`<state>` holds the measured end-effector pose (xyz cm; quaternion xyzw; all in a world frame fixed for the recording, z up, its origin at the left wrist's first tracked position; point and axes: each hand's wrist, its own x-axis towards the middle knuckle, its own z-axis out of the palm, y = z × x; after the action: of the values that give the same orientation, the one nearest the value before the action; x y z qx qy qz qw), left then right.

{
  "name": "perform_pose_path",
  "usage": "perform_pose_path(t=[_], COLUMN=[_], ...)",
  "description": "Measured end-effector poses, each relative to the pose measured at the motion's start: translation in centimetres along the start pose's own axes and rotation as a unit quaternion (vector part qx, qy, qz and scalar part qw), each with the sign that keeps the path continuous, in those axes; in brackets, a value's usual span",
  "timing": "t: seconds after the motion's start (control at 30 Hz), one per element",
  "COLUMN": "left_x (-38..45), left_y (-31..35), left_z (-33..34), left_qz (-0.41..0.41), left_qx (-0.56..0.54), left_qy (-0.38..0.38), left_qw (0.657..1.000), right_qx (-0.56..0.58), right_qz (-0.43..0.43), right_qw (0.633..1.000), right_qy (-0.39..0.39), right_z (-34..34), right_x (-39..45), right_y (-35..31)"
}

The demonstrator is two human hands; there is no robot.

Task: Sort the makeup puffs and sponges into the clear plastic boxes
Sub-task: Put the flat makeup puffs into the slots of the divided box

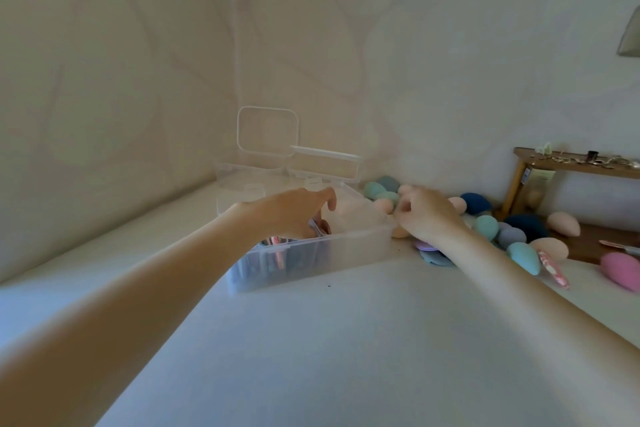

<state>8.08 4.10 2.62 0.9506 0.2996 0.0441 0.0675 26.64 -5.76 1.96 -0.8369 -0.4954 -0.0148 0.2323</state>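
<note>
A clear plastic box (349, 248) stands on the white surface in the middle, with dark flat puffs stacked in its near-left part and a peach sponge (348, 208) at its far end. My left hand (298, 215) reaches down into this box, fingers curled among the puffs; what it grips is hidden. My right hand (427, 215) hovers over a pile of egg-shaped sponges (485, 225) just right of the box, fingers bent over a peach one. Flat lilac and blue puffs (433, 253) lie under that wrist.
Two more clear boxes (325, 166) with lids up stand behind, against the wall. A pink sponge (621, 270) and a pink-white packet (554, 269) lie far right. A small wooden shelf (575, 166) holds small trinkets at the back right.
</note>
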Motion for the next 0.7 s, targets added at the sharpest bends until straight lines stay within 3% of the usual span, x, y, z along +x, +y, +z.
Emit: perform_pose_path(t=[0.13, 0.33, 0.43, 0.57, 0.7], left_x=[-0.1, -0.7, -0.8, -0.6, -0.7], left_y=[0.1, 0.7, 0.8, 0.9, 1.4], left_z=[0.1, -0.4, -0.5, -0.5, -1.0], left_qz=[-0.001, 0.01, 0.01, 0.003, -0.022], left_qx=[0.0, 0.031, 0.027, 0.054, 0.029], left_qy=[-0.004, -0.005, -0.015, -0.019, -0.028], left_qw=[1.0, 0.999, 0.999, 0.998, 0.999], right_qx=[-0.189, -0.28, -0.255, -0.137, -0.046], right_qz=[0.049, -0.017, -0.028, 0.036, 0.032], right_qw=[0.977, 0.956, 0.965, 0.99, 0.998], right_qy=[-0.079, -0.09, -0.048, -0.016, 0.01], right_z=[0.2, 1.3, 1.5, 0.9, -0.2], right_x=[-1.2, -1.6, -1.5, -1.2, -1.1], right_y=[1.2, 2.2, 2.5, 2.6, 2.4])
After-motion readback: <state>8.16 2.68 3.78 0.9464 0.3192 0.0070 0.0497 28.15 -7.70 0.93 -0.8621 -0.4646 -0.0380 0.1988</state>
